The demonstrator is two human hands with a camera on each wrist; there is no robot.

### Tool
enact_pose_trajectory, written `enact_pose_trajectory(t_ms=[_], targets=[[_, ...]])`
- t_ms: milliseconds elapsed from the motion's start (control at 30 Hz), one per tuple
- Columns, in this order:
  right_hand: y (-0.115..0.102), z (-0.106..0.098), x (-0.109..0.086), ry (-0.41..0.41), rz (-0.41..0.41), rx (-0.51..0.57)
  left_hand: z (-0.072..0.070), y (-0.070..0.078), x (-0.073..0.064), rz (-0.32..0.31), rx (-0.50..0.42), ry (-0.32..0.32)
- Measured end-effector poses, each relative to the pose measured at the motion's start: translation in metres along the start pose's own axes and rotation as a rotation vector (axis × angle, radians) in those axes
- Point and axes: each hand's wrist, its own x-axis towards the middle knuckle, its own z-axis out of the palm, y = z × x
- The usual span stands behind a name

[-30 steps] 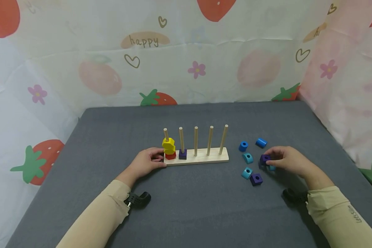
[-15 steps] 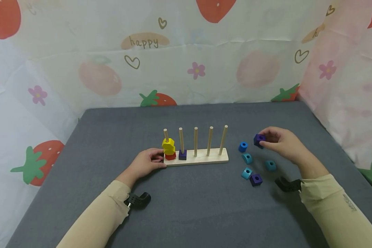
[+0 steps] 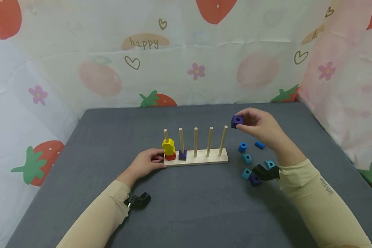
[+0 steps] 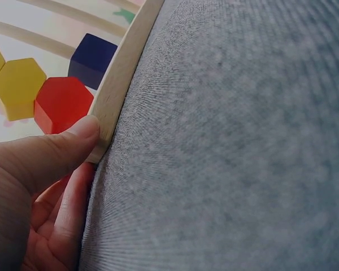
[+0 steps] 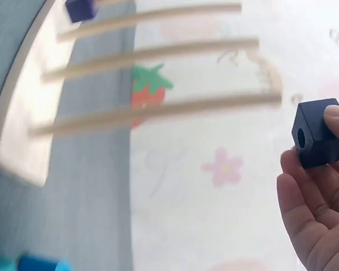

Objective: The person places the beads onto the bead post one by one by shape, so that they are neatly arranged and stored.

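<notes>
The right hand (image 3: pixel 260 127) is pinching a purple cube (image 3: pixel 237 121) between thumb and fingers, its grip only as wide as the block. The cube is hanging in the air just beside the tip of the rightmost peg (image 3: pixel 223 141), touching nothing but the hand. From up here its hole is facing upward, and the right wrist view is showing the other opening turned towards the base (image 3: pixel 206 157).

The left hand (image 3: pixel 145 162) is holding the base by its left end, the thumb pressing near the front corner and the fingers curling beside the end. A red block (image 3: pixel 170 156) and 2 yellow blocks (image 3: pixel 168 146) are sitting on the 1st peg, another cube (image 3: pixel 182 155) is sitting on the 2nd, and 3 of the 5 pegs are standing bare. To the right, 2 blue blocks (image 3: pixel 243 147), 3 teal blocks (image 3: pixel 247 158) and a loose cube (image 3: pixel 255 179) are lying on the table (image 3: pixel 192 206).

The held cube is looking light and stiff to me, probably painted wood, so a squeeze is hardly threatening it. Its smooth faces may be proving slightly slippery. The 2 opposite sides are offering the surest hold, keeping both openings free. The base is probably light too, so its end is making a sensible steadying place.
</notes>
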Motion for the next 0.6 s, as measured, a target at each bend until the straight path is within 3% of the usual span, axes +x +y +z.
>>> enact_pose_trajectory(t_ms=[233,600], targets=[[-0.025,0.02,0.018,-0.054,-0.063,0.044,0.0,0.0,0.001,0.007,0.012,0.003],[-0.054,0.056,0.035,-0.15,-0.072,0.15,0.001,0.002,-0.002,-0.005,0.013,0.011]])
